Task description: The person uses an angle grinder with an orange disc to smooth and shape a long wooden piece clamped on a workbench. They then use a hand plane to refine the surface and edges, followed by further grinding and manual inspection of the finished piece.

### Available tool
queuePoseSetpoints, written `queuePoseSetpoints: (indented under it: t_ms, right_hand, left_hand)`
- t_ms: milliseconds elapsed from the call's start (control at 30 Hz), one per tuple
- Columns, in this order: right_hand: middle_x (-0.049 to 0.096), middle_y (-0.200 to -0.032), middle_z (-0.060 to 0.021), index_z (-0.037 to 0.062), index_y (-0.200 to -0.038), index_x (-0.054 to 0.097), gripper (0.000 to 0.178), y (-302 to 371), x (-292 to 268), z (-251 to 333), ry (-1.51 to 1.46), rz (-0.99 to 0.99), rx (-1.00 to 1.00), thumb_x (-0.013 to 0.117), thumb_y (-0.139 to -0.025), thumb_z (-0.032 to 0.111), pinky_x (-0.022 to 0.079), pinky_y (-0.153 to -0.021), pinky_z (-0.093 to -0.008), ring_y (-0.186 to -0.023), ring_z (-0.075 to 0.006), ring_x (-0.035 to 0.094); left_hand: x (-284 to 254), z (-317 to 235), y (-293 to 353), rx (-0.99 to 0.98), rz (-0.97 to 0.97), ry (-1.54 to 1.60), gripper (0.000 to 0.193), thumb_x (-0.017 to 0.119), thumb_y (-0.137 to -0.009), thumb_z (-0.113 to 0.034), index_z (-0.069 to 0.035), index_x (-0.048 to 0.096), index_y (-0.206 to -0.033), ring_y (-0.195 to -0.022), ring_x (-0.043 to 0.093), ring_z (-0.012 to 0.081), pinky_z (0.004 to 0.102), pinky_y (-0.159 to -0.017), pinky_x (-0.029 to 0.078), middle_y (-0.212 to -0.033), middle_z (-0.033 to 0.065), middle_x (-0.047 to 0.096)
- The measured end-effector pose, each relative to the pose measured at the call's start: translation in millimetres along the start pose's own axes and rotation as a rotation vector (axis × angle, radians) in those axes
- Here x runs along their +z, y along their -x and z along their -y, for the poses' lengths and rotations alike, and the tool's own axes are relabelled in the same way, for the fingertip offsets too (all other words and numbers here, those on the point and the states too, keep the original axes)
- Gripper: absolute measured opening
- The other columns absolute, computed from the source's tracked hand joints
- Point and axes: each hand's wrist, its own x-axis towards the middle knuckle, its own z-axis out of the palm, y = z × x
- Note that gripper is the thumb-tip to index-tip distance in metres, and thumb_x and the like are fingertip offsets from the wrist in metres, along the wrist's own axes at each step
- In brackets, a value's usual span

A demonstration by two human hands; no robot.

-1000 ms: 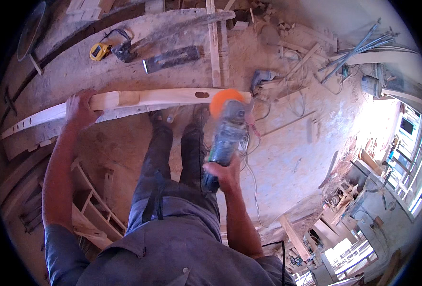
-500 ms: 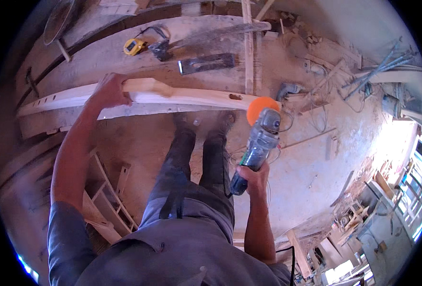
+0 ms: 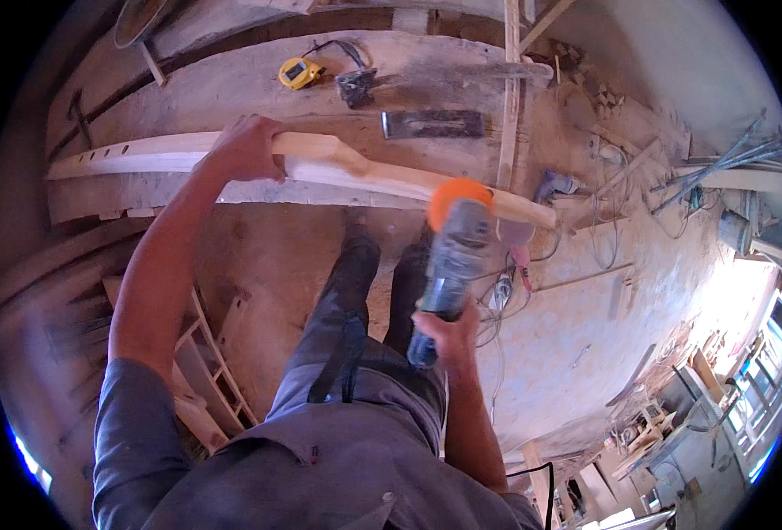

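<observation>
A long, pale wooden post [image 3: 387, 178] with several slots cut in it lies crosswise on the workbench. My left hand [image 3: 248, 152] grips it left of the middle, fingers wrapped over the top edge. In my right hand [image 3: 448, 331] is an angle grinder [image 3: 455, 265], held by its body and slightly smeared by motion. Its orange disc [image 3: 458, 201] overlaps the post's right part in the view; whether it touches the wood I cannot tell.
Beyond the post lie a yellow tape measure [image 3: 298, 72], a small black object [image 3: 356, 87] and a dark flat tool [image 3: 432, 124] with a shiny end. A hammer [image 3: 78, 117] is at the left. Cords, a power tool [image 3: 557, 185] and scrap wood [image 3: 643, 433] lie to the right.
The grinder's disc has gone from the post's right end leftward along the post. My left hand keeps its hold. The whole view has shifted, uncovering a red-handled tool near the post's right end.
</observation>
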Motion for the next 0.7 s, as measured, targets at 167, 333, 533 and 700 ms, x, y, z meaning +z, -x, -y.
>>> queuePoseSetpoints:
  t_ms: [167,333,533,700]
  right_hand:
    - [0.071,-0.090,-0.0071,0.0004,-0.108,0.067,0.042,-1.5,0.4,-7.6,-0.092,-0.057,-0.037,0.083,-0.072,0.012,0.057,-0.072,-0.0365,-0.077,-0.0190,0.070]
    - [0.067,-0.090,-0.0044,0.0036,-0.108,0.064,0.042,-8.2,56.0,-7.1,0.133,0.031,-0.077,0.083,-0.072,0.015,0.053,-0.074,-0.0350,-0.079,-0.0146,0.063]
    - [0.072,-0.090,-0.0091,-0.0004,-0.108,0.068,0.041,5.6,34.6,8.7,-0.074,-0.071,0.036,0.083,-0.071,0.008,0.057,-0.072,-0.0350,-0.076,-0.0195,0.070]
    - [0.071,-0.090,-0.0092,0.0002,-0.110,0.067,0.044,2.4,27.0,-8.2,-0.024,-0.079,0.010,0.082,-0.070,0.007,0.058,-0.072,-0.0353,-0.076,-0.0201,0.071]
  left_hand:
    - [-15.5,-7.8,-7.1,-0.080,0.192,0.059,0.062,0.097,-0.054,-0.025,-0.006,0.077,-0.110,-0.107,0.070,0.0404,0.0497,-0.097,0.053,-0.106,0.0186,0.077]
    - [-10.8,-7.5,-4.9,-0.071,0.169,0.037,0.065,0.097,-0.056,-0.027,-0.008,0.076,-0.114,-0.110,0.069,0.0396,0.0491,-0.099,0.053,-0.111,0.0181,0.076]
    - [-3.3,-11.9,9.6,-0.090,0.097,-0.038,0.061,0.094,-0.062,-0.029,-0.010,0.075,-0.116,-0.112,0.067,0.0398,0.0495,-0.101,0.052,-0.108,0.0173,0.076]
    - [16.0,-9.4,28.1,-0.049,-0.057,-0.046,0.052,0.091,-0.067,-0.029,-0.009,0.073,-0.112,-0.109,0.069,0.0383,0.0511,-0.096,0.053,-0.104,0.0149,0.075]
